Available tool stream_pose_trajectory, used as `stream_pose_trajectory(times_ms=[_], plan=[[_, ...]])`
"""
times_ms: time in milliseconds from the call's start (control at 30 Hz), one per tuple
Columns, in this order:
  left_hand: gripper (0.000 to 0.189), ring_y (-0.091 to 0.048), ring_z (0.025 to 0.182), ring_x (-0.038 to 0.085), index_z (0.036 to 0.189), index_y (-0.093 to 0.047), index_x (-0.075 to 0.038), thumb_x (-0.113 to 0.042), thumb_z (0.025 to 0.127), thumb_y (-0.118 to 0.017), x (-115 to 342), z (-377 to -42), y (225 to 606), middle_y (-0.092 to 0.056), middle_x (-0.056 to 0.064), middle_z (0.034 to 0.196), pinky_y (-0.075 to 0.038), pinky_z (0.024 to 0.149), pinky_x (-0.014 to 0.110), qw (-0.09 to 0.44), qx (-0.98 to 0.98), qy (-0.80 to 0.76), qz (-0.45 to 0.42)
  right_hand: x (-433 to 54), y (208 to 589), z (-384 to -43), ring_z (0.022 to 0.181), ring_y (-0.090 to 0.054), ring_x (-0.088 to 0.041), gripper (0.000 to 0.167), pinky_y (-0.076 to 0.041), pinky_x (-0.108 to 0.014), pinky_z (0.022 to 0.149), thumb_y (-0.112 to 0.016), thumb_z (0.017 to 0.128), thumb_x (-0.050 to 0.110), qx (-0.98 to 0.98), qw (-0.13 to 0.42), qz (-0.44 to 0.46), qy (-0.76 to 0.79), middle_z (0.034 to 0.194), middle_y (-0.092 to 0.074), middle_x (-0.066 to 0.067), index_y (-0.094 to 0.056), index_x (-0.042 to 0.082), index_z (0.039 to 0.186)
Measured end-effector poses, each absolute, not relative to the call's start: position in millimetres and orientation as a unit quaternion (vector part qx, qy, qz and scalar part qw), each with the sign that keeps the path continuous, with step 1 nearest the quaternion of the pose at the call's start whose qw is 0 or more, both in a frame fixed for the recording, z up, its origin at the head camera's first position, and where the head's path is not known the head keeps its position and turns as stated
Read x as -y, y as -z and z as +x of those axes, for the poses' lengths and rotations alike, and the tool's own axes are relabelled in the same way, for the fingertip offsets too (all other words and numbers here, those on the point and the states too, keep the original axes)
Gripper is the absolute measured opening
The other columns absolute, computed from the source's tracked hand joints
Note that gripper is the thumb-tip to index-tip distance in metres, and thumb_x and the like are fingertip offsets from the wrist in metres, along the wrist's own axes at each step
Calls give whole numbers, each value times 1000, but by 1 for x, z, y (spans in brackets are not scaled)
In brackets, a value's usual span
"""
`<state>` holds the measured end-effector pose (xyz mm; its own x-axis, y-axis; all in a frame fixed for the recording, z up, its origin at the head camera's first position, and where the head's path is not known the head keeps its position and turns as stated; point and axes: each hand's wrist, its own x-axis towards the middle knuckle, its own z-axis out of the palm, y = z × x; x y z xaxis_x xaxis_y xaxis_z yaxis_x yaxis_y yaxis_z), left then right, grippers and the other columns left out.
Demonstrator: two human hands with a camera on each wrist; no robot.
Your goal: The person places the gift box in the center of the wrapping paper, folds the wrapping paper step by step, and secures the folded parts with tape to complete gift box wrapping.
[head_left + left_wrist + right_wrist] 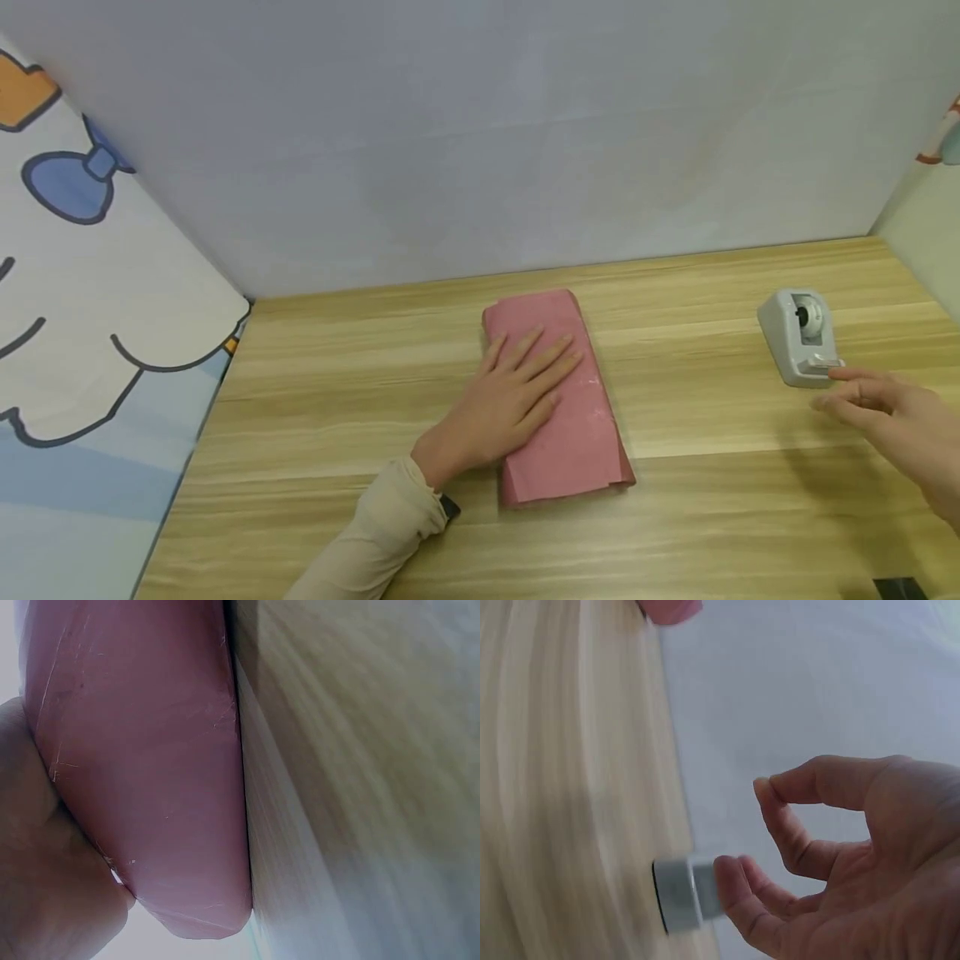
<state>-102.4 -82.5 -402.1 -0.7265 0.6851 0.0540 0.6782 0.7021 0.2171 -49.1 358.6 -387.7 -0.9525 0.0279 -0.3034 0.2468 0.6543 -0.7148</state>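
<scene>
Palm hidden, left hand (498, 412) spreads over a pink package (566, 446); the right hand (906, 423) apparently pinches thumb to forefinger.

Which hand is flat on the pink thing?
The left hand: it lies spread out on the pink package. The right hand is off to the side, bent, near the grey tape dispenser.

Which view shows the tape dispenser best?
The head view: the tape dispenser shows almost whole from above, roll included. The right wrist view catches only a blurred grey part, partly covered by fingers of the right hand. The left wrist view shows none of it.
</scene>
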Motion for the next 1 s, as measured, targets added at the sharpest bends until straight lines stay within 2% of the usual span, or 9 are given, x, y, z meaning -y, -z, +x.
stream_pose_trajectory(times_ms=[33,100,167,267,400,533,667,833,1000], plan=[[56,-1,166,20,167,-13,-36,-43,114,-27,82,-103,402,-9,-13,176,0,132,58,14,-923,-113,369,-353,385,-49,136,-26,-67,46,-39,-76,99,-53,109,36,-905,138,56,398,159,-34,-21,-68,-8,111],[56,-1,166,20,167,-14,-36,-43,113,-27,82,-103,403,-10,-14,176,0,132,57,13,-923,-116,367,-340,380,-52,134,-32,-64,41,-49,-58,91,-53,110,32,-911,152,14,384,160,-30,-30,-68,-6,110],[56,-2,166,19,167,-16,-36,-43,113,-28,81,-104,403,-11,-14,176,0,132,56,12,-923,-121,365,-326,377,-56,130,-40,-59,34,-48,-42,84,-54,110,28,-910,164,-21,379,156,-36,-26,-71,-2,107],[56,-4,166,19,167,-19,-35,-42,113,-30,80,-104,402,-14,-14,175,0,132,56,13,-923,-130,362,-306,372,-64,132,-46,-53,29,-50,-28,84,-54,110,27,-898,190,-61,393,157,-38,-25,-71,3,110],[61,-9,165,19,168,-20,-29,-42,111,-37,80,-104,399,-22,-9,175,0,132,56,18,-924,-159,348,-277,364,-79,134,-51,-40,25,-49,-18,85,-57,108,29,-883,209,-110,405,153,-48,-16,-71,9,108],[68,-13,165,19,168,-17,-23,-43,109,-43,79,-104,400,-25,-4,174,-1,133,53,24,-924,-193,330,-247,352,-98,129,-57,-29,24,-51,-29,93,-59,107,32,-875,228,-154,399,147,-56,-10,-72,13,106],[69,-14,164,20,168,-19,-21,-42,108,-45,79,-106,402,-25,-2,174,-1,133,53,28,-920,-218,325,-219,344,-121,126,-58,-28,23,-50,-38,96,-61,106,29,-859,258,-195,397,146,-56,-12,-74,10,105],[66,-15,164,21,166,-20,-21,-41,108,-47,80,-108,402,-39,-1,168,-2,133,55,27,-917,-227,326,-189,340,-145,127,-56,-31,22,-48,-42,98,-65,103,26,-853,280,-231,376,140,-58,-13,-75,8,93],[66,-15,164,22,166,-19,-21,-41,109,-46,80,-111,403,-38,-1,168,-3,132,56,27,-917,-218,333,-172,334,-158,121,-51,-26,20,-43,-43,97,-70,100,28,-858,276,-256,350,125,-56,-10,-77,13,87]])
